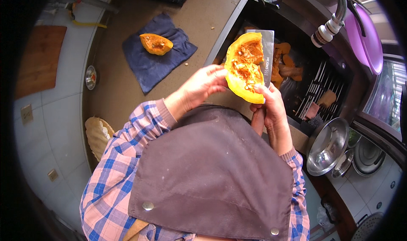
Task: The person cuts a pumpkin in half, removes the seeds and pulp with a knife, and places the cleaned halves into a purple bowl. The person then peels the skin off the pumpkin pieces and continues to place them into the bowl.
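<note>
A large pumpkin piece [244, 71], its seeds and stringy pulp showing, is held up over the sink's near edge. My left hand [203, 83] is at its left rim, fingers bent against the rind. My right hand [274, 106] grips the handle of a kitchen cleaver [269, 50], with the thumb on the lower end of the pumpkin piece. The broad blade stands upright behind and along the piece's right side; its edge is partly hidden. Another pumpkin wedge [155, 44] with seeds lies on a folded dark blue cloth [136, 59] on the counter.
More pumpkin pieces [278, 63] lie in the dark sink [219, 45], beside a rack [313, 91] holding a pink sponge [311, 110]. A faucet [327, 31] overhangs the sink. Metal bowls [327, 147] stand at right. Loose seeds dot the counter [111, 82].
</note>
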`<state>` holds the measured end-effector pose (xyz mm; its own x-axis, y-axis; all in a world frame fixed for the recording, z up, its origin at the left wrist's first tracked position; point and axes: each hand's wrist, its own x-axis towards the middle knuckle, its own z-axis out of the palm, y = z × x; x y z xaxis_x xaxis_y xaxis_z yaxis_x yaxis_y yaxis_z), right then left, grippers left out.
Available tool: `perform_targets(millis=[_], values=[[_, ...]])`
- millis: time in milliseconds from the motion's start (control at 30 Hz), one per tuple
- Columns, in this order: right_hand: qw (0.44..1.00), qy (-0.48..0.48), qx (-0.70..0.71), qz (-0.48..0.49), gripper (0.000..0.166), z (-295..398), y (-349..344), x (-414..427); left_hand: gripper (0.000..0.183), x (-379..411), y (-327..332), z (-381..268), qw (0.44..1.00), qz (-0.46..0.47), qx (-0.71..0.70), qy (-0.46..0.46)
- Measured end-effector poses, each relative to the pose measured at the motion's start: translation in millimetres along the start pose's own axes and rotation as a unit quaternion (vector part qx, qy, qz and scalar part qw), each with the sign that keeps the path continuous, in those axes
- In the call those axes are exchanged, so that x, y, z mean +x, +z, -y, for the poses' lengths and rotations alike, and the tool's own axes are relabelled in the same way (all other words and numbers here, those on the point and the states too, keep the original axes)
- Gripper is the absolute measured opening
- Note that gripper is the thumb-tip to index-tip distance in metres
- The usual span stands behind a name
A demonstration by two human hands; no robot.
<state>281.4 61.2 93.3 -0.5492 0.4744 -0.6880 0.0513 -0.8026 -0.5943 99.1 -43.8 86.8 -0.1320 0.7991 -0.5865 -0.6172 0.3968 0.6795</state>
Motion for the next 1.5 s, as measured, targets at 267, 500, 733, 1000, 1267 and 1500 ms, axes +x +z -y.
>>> perform_targets(millis=[267, 500, 733, 1000, 1267, 1500], values=[[0.977, -0.157, -0.122, -0.078, 0.028, -11, 32, 31, 0.047, 16, 43, 18, 0.991, -0.079, -0.086, 0.065], [0.975, -0.093, -0.191, -0.059, 0.043, -6, 23, 31, 0.044, 9, 24, -1, 0.997, -0.005, -0.077, -0.007], [0.973, -0.122, -0.182, -0.068, 0.061, -5, -19, 21, 0.045, -3, -18, -26, 0.989, 0.076, -0.032, -0.126], [0.941, -0.184, -0.282, -0.036, 0.038, 11, -23, 21, 0.036, 5, -11, -31, 0.985, 0.062, 0.073, -0.142], [0.967, -0.218, -0.105, -0.083, 0.038, -8, -11, 24, 0.062, -3, 46, 22, 0.988, -0.019, -0.005, 0.151], [0.911, -0.319, -0.242, -0.102, 0.043, -21, 5, 33, 0.043, 46, 51, 38, 0.966, -0.146, -0.132, 0.165]])
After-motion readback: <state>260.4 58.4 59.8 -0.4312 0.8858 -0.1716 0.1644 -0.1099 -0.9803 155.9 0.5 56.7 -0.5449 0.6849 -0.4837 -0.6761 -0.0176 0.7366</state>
